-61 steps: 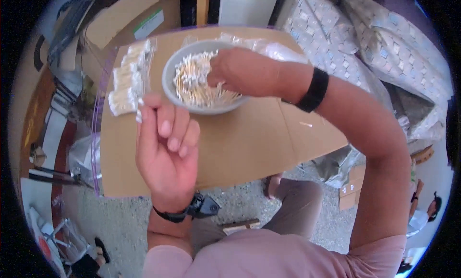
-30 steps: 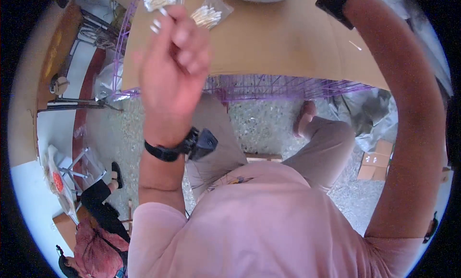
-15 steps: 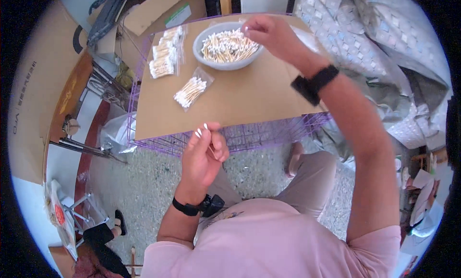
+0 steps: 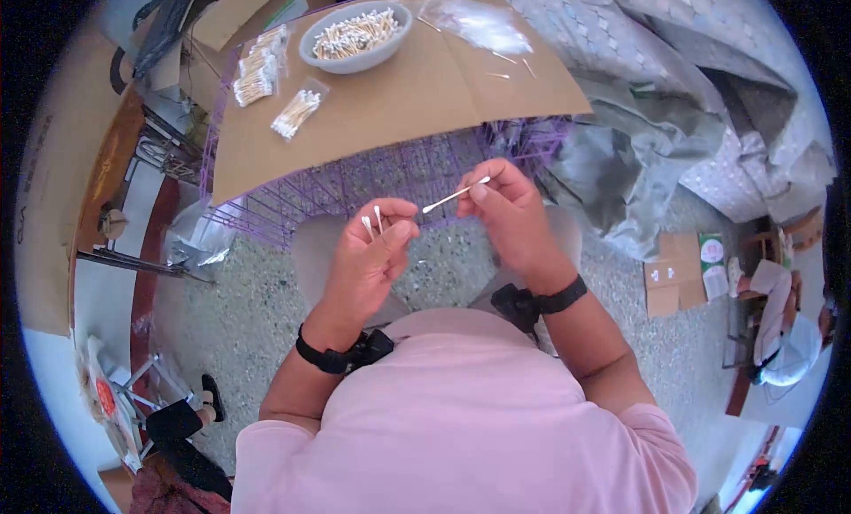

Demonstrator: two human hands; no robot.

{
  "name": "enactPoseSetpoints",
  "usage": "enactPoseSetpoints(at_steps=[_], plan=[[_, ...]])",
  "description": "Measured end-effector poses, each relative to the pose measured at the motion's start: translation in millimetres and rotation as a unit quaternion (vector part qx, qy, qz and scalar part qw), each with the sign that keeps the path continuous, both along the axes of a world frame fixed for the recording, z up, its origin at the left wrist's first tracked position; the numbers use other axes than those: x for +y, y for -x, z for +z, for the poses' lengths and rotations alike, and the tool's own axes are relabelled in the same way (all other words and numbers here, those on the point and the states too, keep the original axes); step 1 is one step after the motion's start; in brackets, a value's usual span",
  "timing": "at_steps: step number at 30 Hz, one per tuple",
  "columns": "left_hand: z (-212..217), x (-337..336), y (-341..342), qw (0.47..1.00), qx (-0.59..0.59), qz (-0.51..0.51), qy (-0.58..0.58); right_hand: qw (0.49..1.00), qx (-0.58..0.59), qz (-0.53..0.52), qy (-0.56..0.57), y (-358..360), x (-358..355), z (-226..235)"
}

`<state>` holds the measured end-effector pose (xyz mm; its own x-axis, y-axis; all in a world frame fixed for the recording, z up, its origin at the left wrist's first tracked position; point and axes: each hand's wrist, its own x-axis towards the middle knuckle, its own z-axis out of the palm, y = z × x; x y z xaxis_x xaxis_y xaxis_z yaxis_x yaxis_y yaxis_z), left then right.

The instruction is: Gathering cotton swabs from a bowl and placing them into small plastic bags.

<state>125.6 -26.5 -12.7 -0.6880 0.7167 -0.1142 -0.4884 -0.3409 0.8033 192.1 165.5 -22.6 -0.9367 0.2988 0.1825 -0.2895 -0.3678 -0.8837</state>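
My left hand (image 4: 376,257) is closed around a few cotton swabs (image 4: 367,224), whose white tips stick up between the fingers. Just to its right, my right hand (image 4: 507,208) pinches a single cotton swab (image 4: 450,197) near one end; its other tip points toward my left hand. Both hands are in front of my lap, short of the cardboard-topped table. On that cardboard (image 4: 381,115) stands a pale oval bowl (image 4: 355,64) heaped with loose swabs. Left of the bowl lie filled clear bags of swabs (image 4: 262,66), and one separate bag (image 4: 300,113) lies nearer to me.
A pile of clear empty bags (image 4: 479,22) lies at the table's far right, with a few stray swabs (image 4: 498,75) beside it. Purple wire mesh (image 4: 355,181) supports the cardboard. Grey patterned sheeting (image 4: 656,141) hangs to the right. People sit at the far left and right edges.
My right hand has come back from the bowl to beside my left hand, now with a swab in its pinch. The view has shifted, so the table appears higher up.
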Motion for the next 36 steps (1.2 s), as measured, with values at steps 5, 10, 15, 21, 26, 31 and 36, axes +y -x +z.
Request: enactPoseSetpoints(at_steps=[5,10,15,21,26,31,36], plan=[[7.5,-4.8,-32.3,0.995,0.078,-0.012,0.057,0.998,0.024,-0.008,-0.053,-42.8,-12.5,-0.3],[6.9,-13.6,-48.2,0.984,0.146,0.044,0.094,0.997,0.015,0.000,-0.081,-67.6,-27.1,-7.9],[4.6,-16.6,-50.6,0.988,0.122,0.025,0.086,0.992,-0.016,-0.009,-0.128,-77.3,-40.3,-2.8],[-4.1,-24.3,-46.3,0.968,0.191,0.052,0.154,0.930,-0.019,-0.041,-0.364,-74.1,-35.5,-3.5],[-7.9,-19.7,-41.6,0.926,0.318,0.060,0.196,0.923,-0.024,-0.012,-0.384,-73.8,-30.4,-11.6],[-11.4,-11.6,-40.0,0.953,0.227,0.042,0.197,0.927,-0.028,-0.022,-0.374,-72.4,-25.5,-15.0],[-10.4,-8.8,-39.6,0.967,0.139,0.026,0.214,0.935,-0.052,-0.065,-0.345,-70.3,-28.8,-24.4]])
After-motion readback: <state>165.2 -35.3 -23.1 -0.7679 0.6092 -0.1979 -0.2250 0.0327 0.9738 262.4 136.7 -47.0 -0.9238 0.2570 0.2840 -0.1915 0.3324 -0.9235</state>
